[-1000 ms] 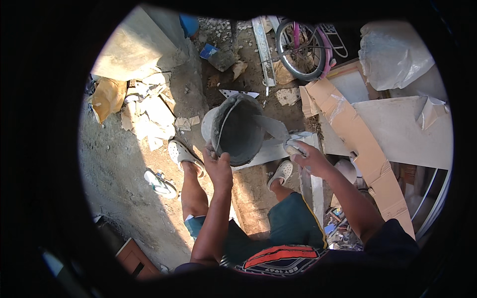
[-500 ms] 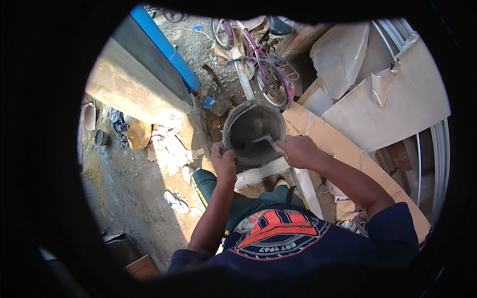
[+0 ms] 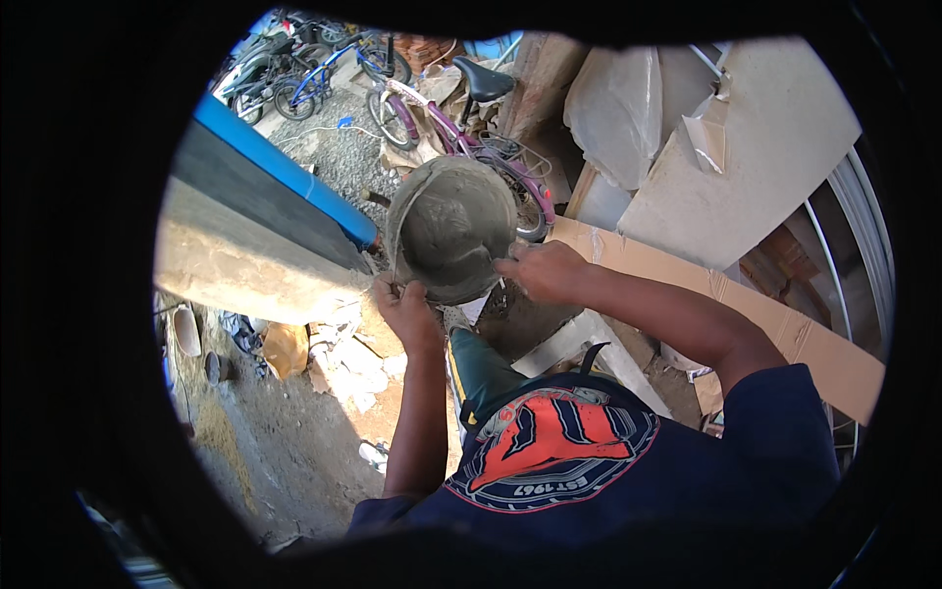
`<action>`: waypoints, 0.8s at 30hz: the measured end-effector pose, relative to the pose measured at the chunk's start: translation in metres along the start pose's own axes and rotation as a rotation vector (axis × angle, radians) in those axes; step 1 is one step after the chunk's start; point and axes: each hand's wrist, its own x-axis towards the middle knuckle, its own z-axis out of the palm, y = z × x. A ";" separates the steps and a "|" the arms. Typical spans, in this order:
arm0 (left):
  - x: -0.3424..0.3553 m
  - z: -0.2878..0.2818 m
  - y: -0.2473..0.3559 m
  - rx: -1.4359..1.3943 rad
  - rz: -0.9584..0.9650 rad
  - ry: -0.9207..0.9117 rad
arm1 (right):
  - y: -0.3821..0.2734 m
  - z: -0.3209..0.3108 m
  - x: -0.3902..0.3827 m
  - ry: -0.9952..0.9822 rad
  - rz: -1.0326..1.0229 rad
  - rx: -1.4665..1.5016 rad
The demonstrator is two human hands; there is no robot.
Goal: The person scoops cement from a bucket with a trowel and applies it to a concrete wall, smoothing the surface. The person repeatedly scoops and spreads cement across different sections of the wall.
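Observation:
A round bucket [image 3: 403, 216], crusted with grey, is held out in front of me, tilted so its inside shows. Wet grey mortar [image 3: 446, 231] coats the inside and lies in the bottom. My left hand [image 3: 405, 312] is closed on the near left of the rim, thumb on top. On the near right side, my right hand [image 3: 543, 272] has its fingers closed at the rim. Whether a tool is also in that hand is hidden.
Ahead stand a purple bicycle [image 3: 535, 201] and a blue bicycle [image 3: 316, 80]. A blue post [image 3: 285, 167] and low wall [image 3: 245, 260] are at the left. Cardboard [image 3: 726, 304] and a large pale sheet [image 3: 746, 167] lie right. A concrete beam [image 3: 569, 346] crosses near my legs.
The bucket and both hands have shifted up and left in the view. The bucket now covers part of the purple bicycle. More bicycles show at the far left; a pale piece inside the bucket no longer shows clearly.

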 end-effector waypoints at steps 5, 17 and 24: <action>0.090 0.012 -0.017 -0.079 0.078 -0.143 | 0.019 0.002 0.086 0.398 0.217 0.126; 0.326 0.024 -0.014 0.024 0.104 -0.330 | -0.015 -0.077 0.216 0.264 0.742 -0.048; 0.332 0.075 0.010 -0.005 0.168 -0.653 | 0.022 -0.086 0.203 0.266 0.913 -0.284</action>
